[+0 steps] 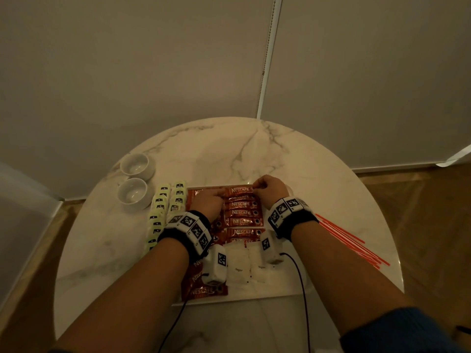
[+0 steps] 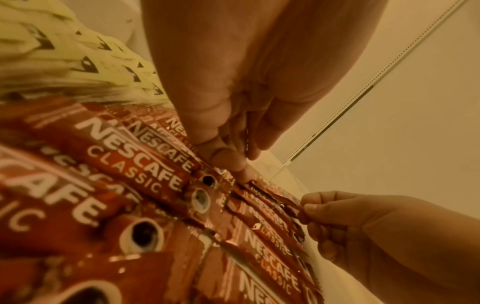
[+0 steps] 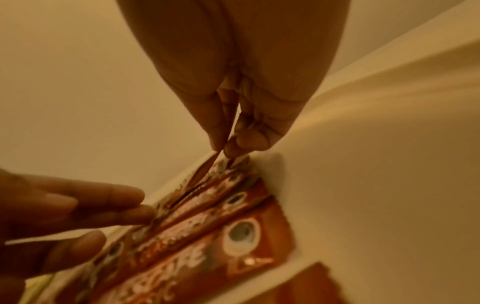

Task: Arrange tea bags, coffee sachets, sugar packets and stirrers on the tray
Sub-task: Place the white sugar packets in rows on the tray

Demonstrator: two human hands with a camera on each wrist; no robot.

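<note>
On the tray (image 1: 283, 294), the right hand (image 1: 270, 187) pinches the right end of the farthest coffee sachet (image 1: 239, 190) between thumb and fingers. The left hand (image 1: 207, 203) presses straight fingers on the sachet's left end. Tea bags (image 1: 165, 207) line the tray's left, sugar packets (image 1: 239, 268) lie near, stirrers (image 1: 349, 240) rest on the worktop (image 1: 229, 149).
</note>
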